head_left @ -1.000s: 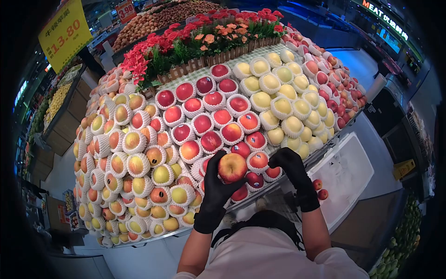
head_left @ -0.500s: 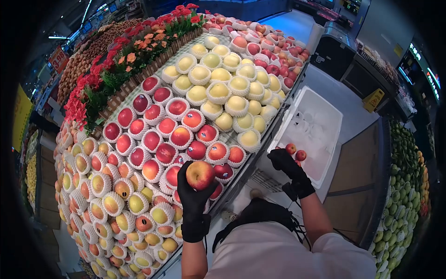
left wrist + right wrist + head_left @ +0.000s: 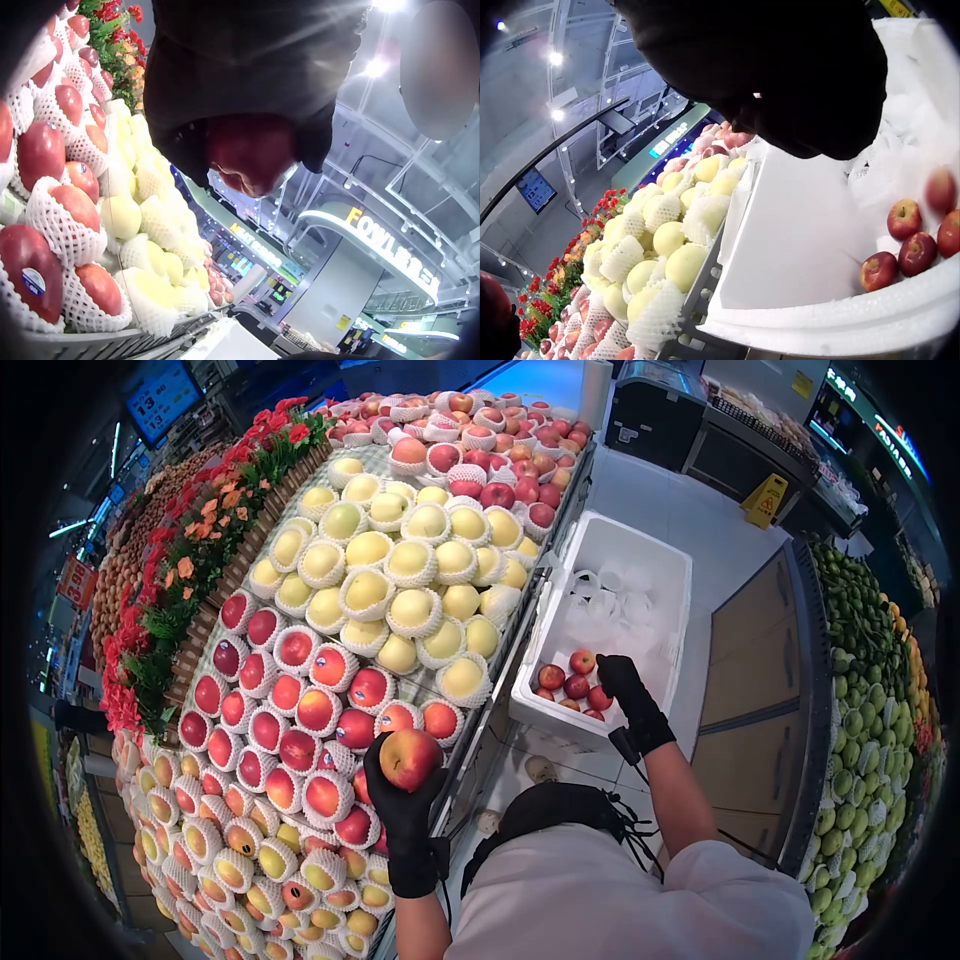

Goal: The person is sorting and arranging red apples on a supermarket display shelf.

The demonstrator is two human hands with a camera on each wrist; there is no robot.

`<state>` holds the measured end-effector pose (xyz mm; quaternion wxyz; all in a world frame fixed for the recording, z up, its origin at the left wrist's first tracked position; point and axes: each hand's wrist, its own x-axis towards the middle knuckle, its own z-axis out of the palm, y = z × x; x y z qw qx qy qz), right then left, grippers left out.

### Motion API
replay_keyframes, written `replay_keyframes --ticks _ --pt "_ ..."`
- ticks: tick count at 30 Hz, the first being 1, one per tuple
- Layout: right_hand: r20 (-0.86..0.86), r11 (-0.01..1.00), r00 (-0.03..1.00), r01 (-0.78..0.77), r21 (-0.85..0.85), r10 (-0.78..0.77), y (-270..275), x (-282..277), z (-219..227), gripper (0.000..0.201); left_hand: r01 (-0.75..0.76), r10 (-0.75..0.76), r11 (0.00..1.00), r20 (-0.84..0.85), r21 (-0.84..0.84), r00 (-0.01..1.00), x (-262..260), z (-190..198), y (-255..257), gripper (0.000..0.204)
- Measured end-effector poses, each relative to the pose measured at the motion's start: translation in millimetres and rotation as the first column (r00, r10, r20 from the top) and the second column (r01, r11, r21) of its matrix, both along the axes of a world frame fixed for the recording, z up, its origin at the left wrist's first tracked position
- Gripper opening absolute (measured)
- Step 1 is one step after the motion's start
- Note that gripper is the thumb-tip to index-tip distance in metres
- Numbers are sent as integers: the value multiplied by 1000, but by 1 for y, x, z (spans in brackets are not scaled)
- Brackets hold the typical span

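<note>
My black-gloved left hand (image 3: 402, 815) grips a bare red-yellow apple (image 3: 410, 760) over the front edge of the fruit display. That same apple (image 3: 251, 154) shows dark below the palm in the left wrist view. My gloved right hand (image 3: 630, 695) is over the near right part of a white foam box (image 3: 655, 550), its fingers curled and no object visible in them. Several bare red apples (image 3: 577, 687) lie in the box's near corner, beside that hand. In the right wrist view one apple (image 3: 940, 190) looks blurred above the others.
Red apples (image 3: 297, 748) in foam nets cover the display beside my left hand, with pale yellow fruit (image 3: 365, 592) further back. Loose white nets (image 3: 610, 595) lie in the box. A dark-edged stand of green fruit (image 3: 850, 760) is at the right, a yellow floor sign (image 3: 766, 500) beyond.
The head view has swung right, bringing the whole foam box into view. My right hand has moved from the display's edge to over the box. The left hand keeps its apple.
</note>
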<state>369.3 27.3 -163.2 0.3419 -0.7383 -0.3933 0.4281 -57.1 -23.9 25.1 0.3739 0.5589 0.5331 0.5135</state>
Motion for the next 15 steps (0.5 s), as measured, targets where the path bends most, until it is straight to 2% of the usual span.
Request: replay_keyframes --ticks 3,5,6,7,10,12,14,15 --pt "19 997 997 -75 -8 75 5 36 -30 19 4 -5 999 -7 -36 1000 21 -7 7 81" --pt "-176 996 982 58 -61 -68 7 37 -19 18 14 -14 998 0 -67 1000 33 -8 11 81" --pt "-411 959 867 250 -132 -282 7 31 5 17 13 -15 999 -49 -48 999 36 -12 14 81" --pt "-453 948 833 284 -142 -318 12 35 3 19 13 -16 999 -50 -53 999 41 -14 17 81" --pt "-426 961 868 277 -14 -256 25 55 -38 25 9 -14 998 -67 -66 998 52 -18 23 80" --pt "-361 956 913 254 145 -188 36 70 -73 30 -18 15 998 -56 -60 998 58 -22 27 76" --pt "-392 930 898 300 212 -201 47 74 -76 35 -24 19 997 -57 -73 998 68 -19 30 74" --pt "-563 895 740 447 5 -367 52 78 -76 37 -20 14 997 -77 -77 997 71 -22 31 74"
